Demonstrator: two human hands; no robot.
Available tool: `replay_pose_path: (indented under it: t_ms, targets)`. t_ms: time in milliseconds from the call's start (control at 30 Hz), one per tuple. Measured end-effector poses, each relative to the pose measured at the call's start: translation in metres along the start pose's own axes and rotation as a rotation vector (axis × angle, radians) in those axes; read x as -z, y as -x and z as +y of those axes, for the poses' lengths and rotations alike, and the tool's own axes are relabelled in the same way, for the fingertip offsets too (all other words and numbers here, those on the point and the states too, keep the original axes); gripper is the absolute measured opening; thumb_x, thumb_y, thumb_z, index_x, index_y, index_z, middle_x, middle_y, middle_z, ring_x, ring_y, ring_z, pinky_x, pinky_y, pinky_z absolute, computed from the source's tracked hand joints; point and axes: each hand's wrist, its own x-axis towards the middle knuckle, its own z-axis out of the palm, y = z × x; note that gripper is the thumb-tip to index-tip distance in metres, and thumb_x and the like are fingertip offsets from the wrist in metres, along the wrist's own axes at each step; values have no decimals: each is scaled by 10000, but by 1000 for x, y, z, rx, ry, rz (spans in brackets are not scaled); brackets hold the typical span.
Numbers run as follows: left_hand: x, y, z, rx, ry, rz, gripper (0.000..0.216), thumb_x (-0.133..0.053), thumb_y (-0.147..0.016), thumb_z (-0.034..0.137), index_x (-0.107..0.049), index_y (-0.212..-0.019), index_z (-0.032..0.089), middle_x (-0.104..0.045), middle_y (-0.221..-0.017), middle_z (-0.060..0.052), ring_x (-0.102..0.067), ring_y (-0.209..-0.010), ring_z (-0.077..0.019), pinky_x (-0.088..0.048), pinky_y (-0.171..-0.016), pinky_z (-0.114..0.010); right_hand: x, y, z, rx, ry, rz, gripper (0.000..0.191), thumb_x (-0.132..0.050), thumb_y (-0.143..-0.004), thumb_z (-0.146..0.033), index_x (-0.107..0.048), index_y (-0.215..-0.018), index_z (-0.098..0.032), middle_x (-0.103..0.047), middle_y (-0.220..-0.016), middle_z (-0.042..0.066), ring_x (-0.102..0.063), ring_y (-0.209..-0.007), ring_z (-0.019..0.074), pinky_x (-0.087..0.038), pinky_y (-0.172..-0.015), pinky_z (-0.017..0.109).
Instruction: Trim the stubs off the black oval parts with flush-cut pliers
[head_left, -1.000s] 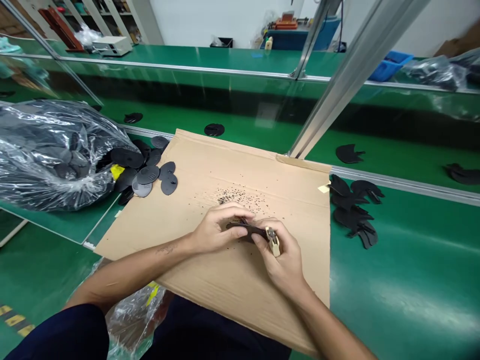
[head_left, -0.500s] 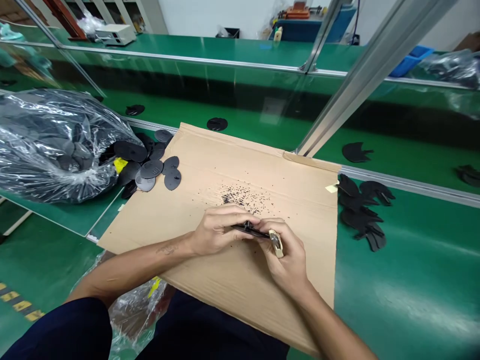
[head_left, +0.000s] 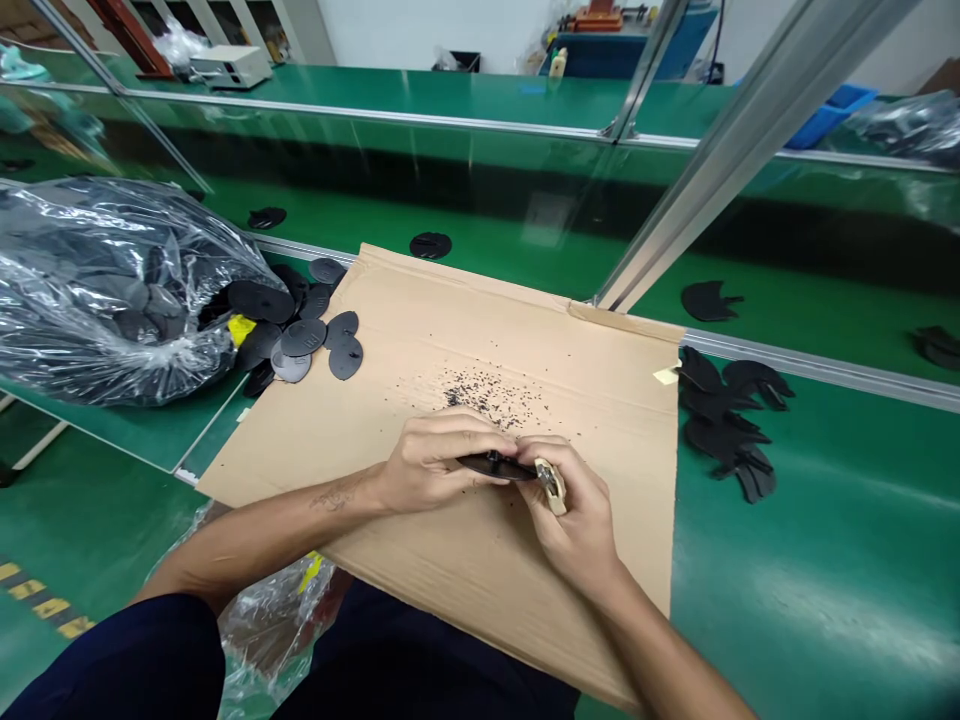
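Pinched between the fingers and thumb of my left hand [head_left: 431, 462] is a thin black disc [head_left: 487, 464], tilted so that mostly its edge and a small raised part show. My right hand [head_left: 574, 505] is closed around a cream-handled utility knife [head_left: 551, 486]; its fingertips also touch the disc's right end. The blade is hidden behind the fingers. Both hands are above a cardboard sheet [head_left: 480, 305], where small black scraps [head_left: 487, 395] lie scattered just beyond the fingers.
To the left, a clear plastic bag [head_left: 112, 300] spills black discs [head_left: 304, 338] onto the cardboard's edge. Notched black pieces [head_left: 720, 430] are piled on the green table [head_left: 825, 520] at right. Behind the cardboard, a slanting metal post [head_left: 690, 190] rises beside a green belt [head_left: 337, 215] carrying several black pieces.
The black disc has tilted a little, so more of its flat face shows. Both hands keep their hold almost in place. The pieces on the green belt have shifted slightly left.
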Motion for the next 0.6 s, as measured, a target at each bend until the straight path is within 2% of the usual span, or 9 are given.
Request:
replay_pose_path:
  t_ms: [233,333,433,500,533,600]
  targets:
    - [0,0,-2,22,-6,-12,244,-735,-913,250,-750,-1154,212,-797,-935,-65,-738,-866,-166,-603,-784,-305,0,1,-1,-34,-40,11,85,-608,-950,-175,-604,-965,-259,-713,-980,55,-694,-898,217,-568,-791,358]
    - [1,0,-1,50,69,-39,313,-728,-918,357,-737,-1187,198,-782,-958,-81,-717,-885,-171,-588,-799,-310,0,0,-4,-42,-77,25,69,-623,-960,-195,-611,-961,-264,-705,-955,29,-686,-880,197,-563,-793,332]
    - [4,-1,1,142,239,-91,487,-545,-982,569,-731,-1221,187,-767,-1025,-117,-703,-969,-206,-573,-875,-373,1,-1,-7,-77,-123,41,30,-628,-976,-242,-612,-959,-262,-701,-945,20,-683,-893,190,-563,-805,325]
    - [8,-4,1,251,387,-139,560,-399,-1027,597,-749,-1198,195,-762,-1055,-128,-701,-1005,-219,-561,-910,-400,2,-1,-8,-104,-147,40,57,-632,-982,-294,-611,-948,-254,-700,-937,31,-682,-894,198,-568,-809,337]
    - [9,-5,0,305,447,-162,536,-401,-1036,573,-764,-1167,201,-763,-1051,-125,-703,-1002,-217,-559,-909,-398,3,-1,-9,-116,-155,34,86,-635,-983,-322,-612,-942,-250,-700,-925,37,-682,-887,204,-572,-808,347]
    - [11,-7,-3,377,524,-187,386,-552,-1002,501,-794,-1079,210,-766,-997,-107,-709,-951,-204,-565,-869,-365,4,-2,-9,-130,-161,12,119,-635,-983,-353,-617,-938,-244,-697,-906,46,-680,-875,214,-578,-811,366]
